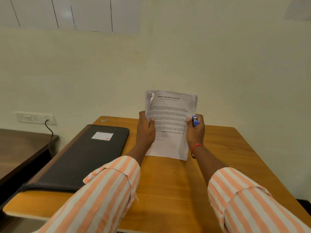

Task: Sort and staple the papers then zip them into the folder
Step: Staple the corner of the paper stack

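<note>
Left hand: curled round the left edge of the papers, thumb on the front sheet, the other fingers hidden behind.
Right hand: grips the right edge of the papers, thumb on the front, and also clasps a small blue stapler against that edge.
Papers: a thin stack held upright between the two hands over the middle of the table. The printed face is turned to the viewer and the top corners are curled. Whether the lower edge touches the tabletop cannot be told.
Stapler: its tip stands out above the right fingers, beside the stack's right margin. Whether it bites the sheets cannot be told.
Folder: black, closed, lying flat on the table's left part, apart from the left hand. It bears a white label with a red mark.
Sleeves: orange and white stripes, over the table's near edge.
Bracelet: a red thread on the right wrist.
Wall socket: beyond the table's left side, with a dark cable plugged in.
</note>
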